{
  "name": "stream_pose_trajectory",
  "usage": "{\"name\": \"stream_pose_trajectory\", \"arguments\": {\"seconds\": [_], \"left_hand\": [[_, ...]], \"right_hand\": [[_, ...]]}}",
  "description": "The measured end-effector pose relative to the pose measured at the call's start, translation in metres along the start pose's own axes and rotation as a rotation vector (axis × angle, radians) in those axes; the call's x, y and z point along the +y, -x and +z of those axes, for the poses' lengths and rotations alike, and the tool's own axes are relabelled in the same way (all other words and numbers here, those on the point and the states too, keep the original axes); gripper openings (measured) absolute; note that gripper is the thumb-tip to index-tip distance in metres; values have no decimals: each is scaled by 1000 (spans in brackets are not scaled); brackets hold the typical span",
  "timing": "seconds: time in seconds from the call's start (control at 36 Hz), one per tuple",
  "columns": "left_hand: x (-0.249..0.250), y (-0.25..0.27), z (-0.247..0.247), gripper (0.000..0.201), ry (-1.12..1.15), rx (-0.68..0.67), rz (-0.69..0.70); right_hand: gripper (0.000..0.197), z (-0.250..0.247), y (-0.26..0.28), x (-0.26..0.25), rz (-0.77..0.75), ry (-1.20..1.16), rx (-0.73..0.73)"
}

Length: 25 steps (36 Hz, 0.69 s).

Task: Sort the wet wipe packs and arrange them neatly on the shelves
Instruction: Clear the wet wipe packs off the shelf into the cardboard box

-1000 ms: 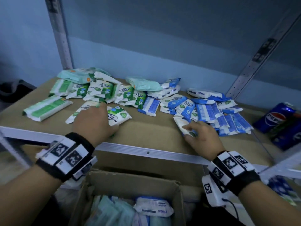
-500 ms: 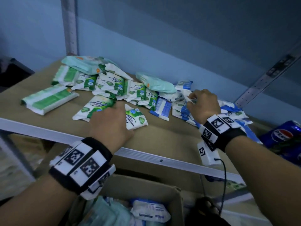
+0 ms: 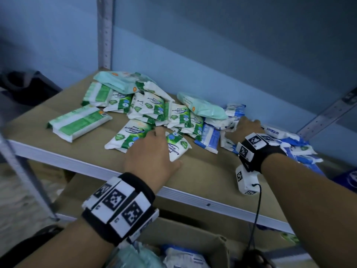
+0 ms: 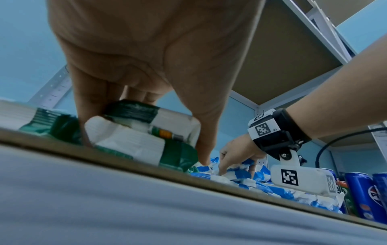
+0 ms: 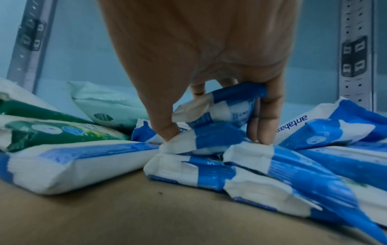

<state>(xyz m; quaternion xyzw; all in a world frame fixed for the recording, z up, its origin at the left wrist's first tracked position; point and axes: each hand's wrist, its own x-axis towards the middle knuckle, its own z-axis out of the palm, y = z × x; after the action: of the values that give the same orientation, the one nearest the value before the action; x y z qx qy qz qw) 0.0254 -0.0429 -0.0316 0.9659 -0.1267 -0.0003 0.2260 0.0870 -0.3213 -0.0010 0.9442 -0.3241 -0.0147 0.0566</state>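
a cardboard box (image 3: pixel 202 240) stands below the shelf (image 3: pixel 202 171), its top open, with white-and-blue and pale teal wipe packs lying loose inside; how many is hard to tell. on the shelf's brown board the packs lie in a loose heap: green packs (image 3: pixel 154 111) to the left, blue packs (image 3: pixel 301 149) to the right, and two pale teal packs (image 3: pixel 201 107) on top toward the back wall. one long green pack (image 3: pixel 79 122) lies apart at the left, near the front edge.

the left hand (image 3: pixel 152 157) is down over two green packs at the front of the heap; in the left wrist view its fingers (image 4: pixel 87 116) and thumb are curled round a green pack (image 4: pixel 134 136), the tips touching the board. the right hand (image 3: pixel 247 126) reaches into the blue heap near the back; in the right wrist view its fingers (image 5: pixel 266 119) and thumb pinch a small blue pack (image 5: pixel 222 106) raised a little above the others, the tips pressing on the packs beneath.

blue soda cans (image 4: pixel 364 197) stand at the right end of the shelf, just beside the blue packs. grey perforated uprights (image 3: pixel 105 31) rise at the back corners against a blue wall. another shelf board (image 4: pixel 293 54) hangs overhead.
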Motion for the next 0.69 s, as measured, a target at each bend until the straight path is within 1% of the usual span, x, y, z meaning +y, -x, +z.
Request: {"name": "stream_pose_trajectory", "arguments": {"seconds": [0.11, 0.14, 0.19, 0.25, 0.31, 0.39, 0.44, 0.53, 0.64, 0.69], "left_hand": [[-1, -1, 1, 78, -13, -25, 1], [-1, -1, 1, 77, -15, -31, 4], [-1, -1, 1, 76, -21, -37, 13], [-2, -1, 1, 74, -18, -39, 18], [-3, -1, 0, 70, -21, -47, 26], [-4, -1, -3, 64, -26, -63, 45], [-5, 0, -6, 69, -5, -79, 65], [-6, 2, -10, 70, 24, -87, 68], [-6, 4, -10, 63, -42, -21, 5], [-4, 3, -9, 60, -74, 14, -18]], "right_hand": [[71, -7, 8, 6, -6, -55, -29], [68, -8, 10, 9, -20, -78, -23], [54, -7, 17, 17, -48, -133, 11], [40, -7, 29, 26, -88, -208, 87], [32, -7, 42, 33, -128, -282, 146], [35, -6, 70, 44, -175, -383, 155], [38, -4, 90, 52, -226, -452, 192], [41, 1, 116, 60, -251, -483, 142], [45, 11, 138, 66, -317, -491, 113], [43, 18, 145, 69, -336, -480, 113]]}}
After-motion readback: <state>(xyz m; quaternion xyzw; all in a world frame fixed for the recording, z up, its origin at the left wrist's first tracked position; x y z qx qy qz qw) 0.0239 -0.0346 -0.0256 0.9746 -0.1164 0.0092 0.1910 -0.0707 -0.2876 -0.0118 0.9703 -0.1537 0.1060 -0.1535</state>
